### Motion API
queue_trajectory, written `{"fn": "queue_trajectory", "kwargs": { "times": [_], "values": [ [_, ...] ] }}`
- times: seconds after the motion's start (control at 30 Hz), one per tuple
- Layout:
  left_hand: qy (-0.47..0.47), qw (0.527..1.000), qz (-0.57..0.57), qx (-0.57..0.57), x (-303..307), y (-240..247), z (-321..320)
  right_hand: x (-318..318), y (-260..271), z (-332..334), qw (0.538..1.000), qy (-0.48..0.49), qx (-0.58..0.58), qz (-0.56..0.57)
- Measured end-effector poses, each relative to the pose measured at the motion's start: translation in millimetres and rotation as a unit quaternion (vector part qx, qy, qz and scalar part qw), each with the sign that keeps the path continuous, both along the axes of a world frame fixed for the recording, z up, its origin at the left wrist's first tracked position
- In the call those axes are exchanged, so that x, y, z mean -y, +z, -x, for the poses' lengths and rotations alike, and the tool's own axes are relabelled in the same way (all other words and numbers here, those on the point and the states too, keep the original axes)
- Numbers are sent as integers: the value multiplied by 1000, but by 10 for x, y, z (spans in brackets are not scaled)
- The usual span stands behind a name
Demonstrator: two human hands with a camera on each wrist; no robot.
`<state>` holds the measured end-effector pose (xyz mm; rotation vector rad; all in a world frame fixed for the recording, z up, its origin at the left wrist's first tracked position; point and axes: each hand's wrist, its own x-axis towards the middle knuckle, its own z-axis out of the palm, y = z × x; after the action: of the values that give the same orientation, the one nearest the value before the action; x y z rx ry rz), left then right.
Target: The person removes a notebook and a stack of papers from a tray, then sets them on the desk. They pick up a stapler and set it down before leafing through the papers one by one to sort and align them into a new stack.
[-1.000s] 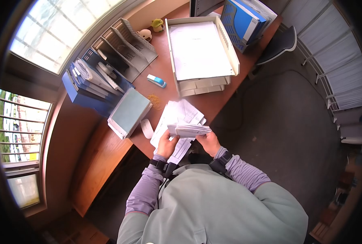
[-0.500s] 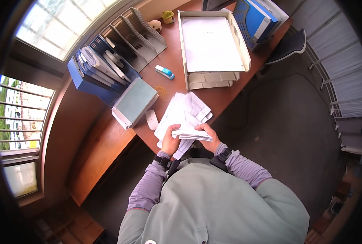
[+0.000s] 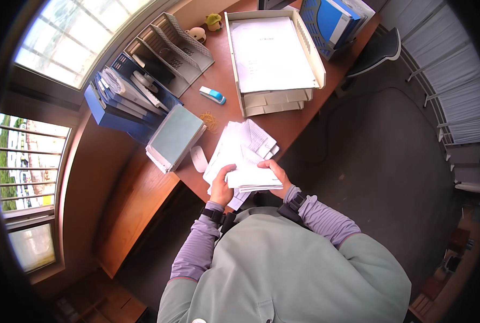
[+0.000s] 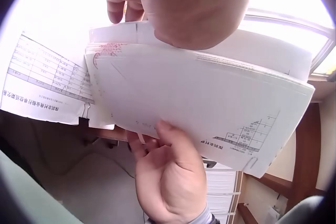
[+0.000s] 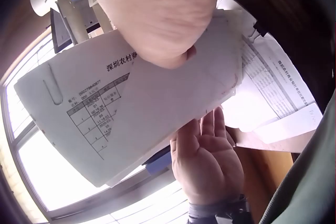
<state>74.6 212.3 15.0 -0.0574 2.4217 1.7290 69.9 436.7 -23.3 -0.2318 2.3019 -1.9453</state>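
Both hands hold a stack of white papers (image 3: 253, 177) close to the body, one at each end. My left hand (image 3: 221, 186) grips the left end, and my right hand (image 3: 275, 175) grips the right end with its thumb over the top. The stack's face (image 4: 184, 90) carries a partly covered printed table. A paper clip (image 5: 52, 86) sits near one edge. Beneath the held stack, more loose papers (image 3: 234, 137) lie spread on the desk. A black binder clip (image 4: 83, 121) holds a printed sheet (image 4: 47, 85) beside the stack.
A computer mouse (image 3: 198, 159), a folder stack (image 3: 176, 132), rubber bands (image 3: 209, 121) and a blue stapler (image 3: 212, 95) lie left of and beyond the papers. A paper tray (image 3: 320, 72), a grey file rack (image 3: 189, 64) and blue file boxes (image 3: 110, 110) stand farther back on the desk (image 3: 224, 64).
The held stack, seen nearly edge-on before, has tipped so its broad face shows. The thumbs have come up over its top, and both hands still hold it.
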Motion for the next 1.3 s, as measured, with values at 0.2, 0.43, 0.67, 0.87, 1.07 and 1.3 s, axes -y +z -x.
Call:
{"fn": "queue_trajectory", "kwargs": {
  "times": [0.2, 0.43, 0.67, 0.87, 1.07, 1.3],
  "values": [
    [-3, 998, 33, 48, 94, 24, 131, 14, 19, 38, 1000, -7, -8, -25],
    [19, 996, 75, 33, 69, 31, 221, 38, 164, 95, 994, -25, -56, -87],
    [47, 997, 64, -8, 79, -55, 219, 50, 192, 93, 991, -27, -83, -99],
    [27, 997, 69, -16, 45, 8, 237, 51, 107, 80, 990, -32, -87, -110],
    [-46, 990, 103, -88, -99, 155, 194, 50, 180, 142, 995, -41, 42, -81],
    [-98, 994, 47, -21, -66, 341, 351, -190, 161, 199, 988, -66, 138, 31]
  ]
}}
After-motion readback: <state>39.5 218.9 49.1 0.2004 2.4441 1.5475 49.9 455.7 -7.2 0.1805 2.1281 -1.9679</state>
